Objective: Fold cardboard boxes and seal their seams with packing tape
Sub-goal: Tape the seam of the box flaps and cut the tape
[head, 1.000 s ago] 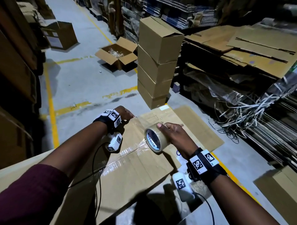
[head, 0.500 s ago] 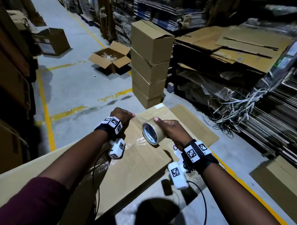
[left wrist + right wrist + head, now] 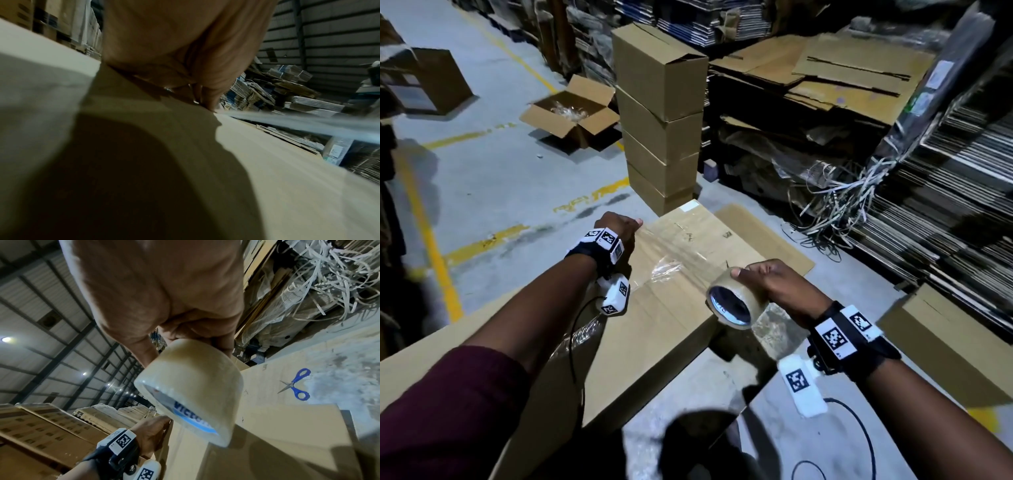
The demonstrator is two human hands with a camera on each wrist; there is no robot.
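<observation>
A large cardboard box [image 3: 654,329] lies in front of me with its top face up. At its far left edge my left hand [image 3: 619,228] grips the box, pinning the end of a clear tape strip [image 3: 671,263] there, as the left wrist view shows [image 3: 207,104]. The strip stretches across the top to the packing tape roll [image 3: 734,305], held just above the box's right edge. My right hand [image 3: 767,279] grips that roll [image 3: 191,391], thumb on its near rim and fingers over the far side.
Blue-handled scissors [image 3: 296,384] lie to the right of the box. A stack of several sealed boxes [image 3: 661,113] stands just beyond, an open box [image 3: 571,113] on the floor behind. Flat cardboard piles [image 3: 842,75] and tangled strapping [image 3: 842,192] fill the right; another box [image 3: 941,342] sits near right.
My right hand has pulled the roll to the right and toward me, drawing out a longer strip across the box top. My left hand has stayed at the far edge.
</observation>
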